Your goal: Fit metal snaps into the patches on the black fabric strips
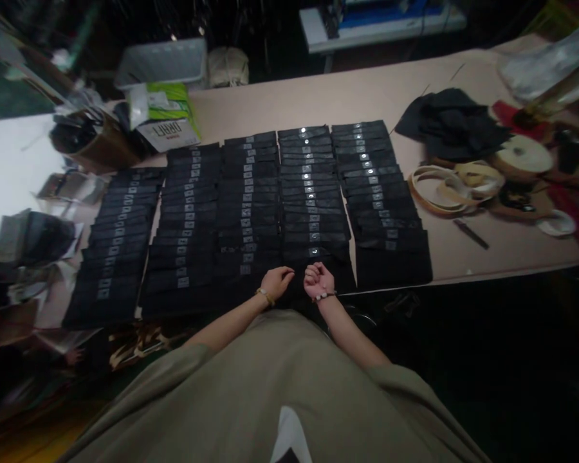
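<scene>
Several overlapping columns of flat black fabric pieces point(251, 225) cover the table in front of me, each piece with a small pale square mark. At the near edge of the middle columns, my left hand point(276, 283) rests on or just over the black pieces, thumb and fingers pinched together. Close beside it, my right hand point(319, 281) is turned palm up with its fingers curled in. A small gap separates the two hands. Whatever is in their fingers, if anything, is too small or hidden to make out. The nearest pieces lie partly behind my hands.
On the right are rolled tan straps point(456, 186), a wide roll of tape point(523, 156), crumpled black cloth point(451, 122) and a dark narrow tool point(471, 234). A green-and-white box point(166, 119) and a brown container point(96, 141) stand at the left. Behind the table is a grey bin point(164, 61).
</scene>
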{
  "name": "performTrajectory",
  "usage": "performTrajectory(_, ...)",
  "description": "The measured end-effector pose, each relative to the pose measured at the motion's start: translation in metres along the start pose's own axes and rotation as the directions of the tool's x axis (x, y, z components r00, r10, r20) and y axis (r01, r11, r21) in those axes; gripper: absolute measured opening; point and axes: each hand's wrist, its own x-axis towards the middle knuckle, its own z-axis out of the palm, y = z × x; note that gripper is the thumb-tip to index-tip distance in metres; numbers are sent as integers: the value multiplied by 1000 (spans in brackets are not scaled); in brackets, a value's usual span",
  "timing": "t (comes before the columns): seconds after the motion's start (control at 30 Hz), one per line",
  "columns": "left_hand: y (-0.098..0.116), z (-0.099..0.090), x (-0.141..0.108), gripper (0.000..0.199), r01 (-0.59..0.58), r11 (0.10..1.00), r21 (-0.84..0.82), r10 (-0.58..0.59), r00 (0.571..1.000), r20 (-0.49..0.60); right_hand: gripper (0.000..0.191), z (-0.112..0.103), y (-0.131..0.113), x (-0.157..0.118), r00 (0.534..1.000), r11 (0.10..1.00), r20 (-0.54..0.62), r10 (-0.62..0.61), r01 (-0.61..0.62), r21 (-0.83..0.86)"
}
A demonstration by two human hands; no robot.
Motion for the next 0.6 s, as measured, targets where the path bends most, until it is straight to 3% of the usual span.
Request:
performTrajectory(0.13, 33, 16, 46, 21, -36, 999, -21, 35, 999, -23, 26, -9, -9, -32, 995, 995, 91, -49, 56, -79)
performTrajectory(0.2, 49, 23, 52, 24, -35, 998, -55, 33, 999, -33, 25, -18, -12, -47, 986, 988, 124, -108, 120, -101)
performTrajectory(0.3, 61, 32, 28, 33, -10, 974, -227, 32, 995, 91, 26, -27, -13, -58, 969, 968, 118, -218, 230, -100)
performTrajectory(0.37, 62, 33, 3, 32, 73, 925, -374, -3, 983, 184, 29, -26, -9, -56, 962, 953, 81, -262, 271, -132)
performTrajectory(0.5, 56, 27, -31, 26, 347, 797, -494, -296, 938, 181, 35, -13, 15, -40, 955, 928, 20, -296, 293, -231)
performTrajectory(0.6, 46, 12, -40, 22, 385, 779, -495, -392, 915, 95, 34, 0, 40, -24, 960, 925, 2, -281, 271, -267)
